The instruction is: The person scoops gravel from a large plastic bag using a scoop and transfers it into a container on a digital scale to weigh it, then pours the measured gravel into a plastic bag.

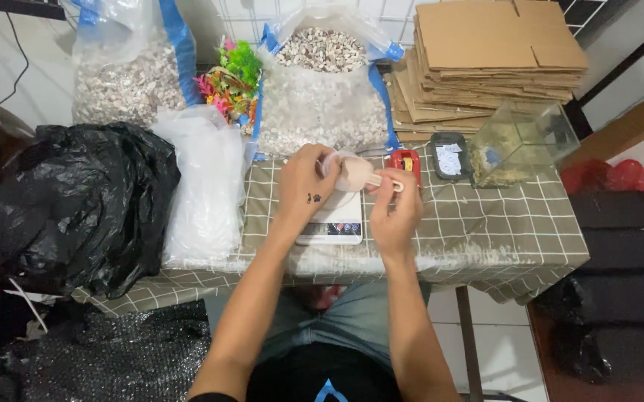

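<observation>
At frame centre, over the scale (331,222), your left hand (303,182) closes round a small filled bag (351,173); your right hand (395,212) pinches its neck. It's likely soft and slippery, so support its belly.

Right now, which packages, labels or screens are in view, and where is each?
Small filled bag: held in left hand and right hand, pale.
Scale: under the hands, white, flat, its display strip along the near edge.
Gravel sacks: rear, clear with blue edges.
Black bag: left.
Flattened cartons: rear right, brown.
</observation>
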